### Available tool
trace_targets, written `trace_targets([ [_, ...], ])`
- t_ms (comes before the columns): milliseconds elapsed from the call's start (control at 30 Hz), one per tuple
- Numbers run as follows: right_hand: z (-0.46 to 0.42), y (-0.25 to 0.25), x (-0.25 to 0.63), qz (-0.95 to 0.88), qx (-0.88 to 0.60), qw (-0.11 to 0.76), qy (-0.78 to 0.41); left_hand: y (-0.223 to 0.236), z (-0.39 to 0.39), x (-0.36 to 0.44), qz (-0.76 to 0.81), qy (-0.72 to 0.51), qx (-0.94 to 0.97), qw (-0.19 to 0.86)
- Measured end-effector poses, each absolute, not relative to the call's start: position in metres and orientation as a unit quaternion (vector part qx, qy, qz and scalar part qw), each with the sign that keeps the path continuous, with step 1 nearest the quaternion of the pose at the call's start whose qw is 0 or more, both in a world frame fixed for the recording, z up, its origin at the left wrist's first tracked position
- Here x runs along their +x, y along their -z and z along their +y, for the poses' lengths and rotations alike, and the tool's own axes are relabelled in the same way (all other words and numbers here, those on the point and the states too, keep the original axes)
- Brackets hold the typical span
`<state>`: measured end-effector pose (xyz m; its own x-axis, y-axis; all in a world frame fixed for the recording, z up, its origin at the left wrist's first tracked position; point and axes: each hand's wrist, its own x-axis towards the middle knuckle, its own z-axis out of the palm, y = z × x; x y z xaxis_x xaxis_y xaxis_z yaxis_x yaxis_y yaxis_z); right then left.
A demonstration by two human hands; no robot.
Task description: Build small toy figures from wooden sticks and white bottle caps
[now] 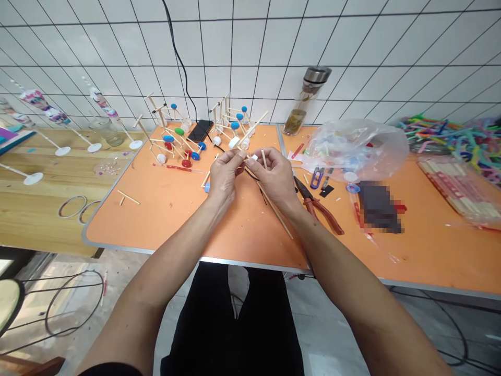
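**We hold thin sticks over a big orange table.**
Stick models stand at the far side of the table, and a clear plastic bag and red-handled pliers lie to our right. Our left hand and right hand are close together above the table, and their fingers are pinched shut on thin wooden sticks. A small white piece sits right between our fingers, up off the table.
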<state>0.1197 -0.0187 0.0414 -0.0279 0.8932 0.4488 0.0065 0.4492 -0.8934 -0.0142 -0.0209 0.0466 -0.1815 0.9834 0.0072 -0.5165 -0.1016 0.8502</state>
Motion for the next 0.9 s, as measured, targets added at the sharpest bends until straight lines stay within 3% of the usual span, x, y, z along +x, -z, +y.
trace_targets([
  [433,-0.017,-0.058,0.137,-0.617,-0.401,0.549,-0.396,-0.054,-0.019,-0.018,0.344,-0.654,0.378,0.558],
  [900,-0.011,-0.055,0.142,-0.622,-0.411,0.526,-0.409,-0.058,-0.022,-0.028,0.426,-0.575,0.422,0.557],
])
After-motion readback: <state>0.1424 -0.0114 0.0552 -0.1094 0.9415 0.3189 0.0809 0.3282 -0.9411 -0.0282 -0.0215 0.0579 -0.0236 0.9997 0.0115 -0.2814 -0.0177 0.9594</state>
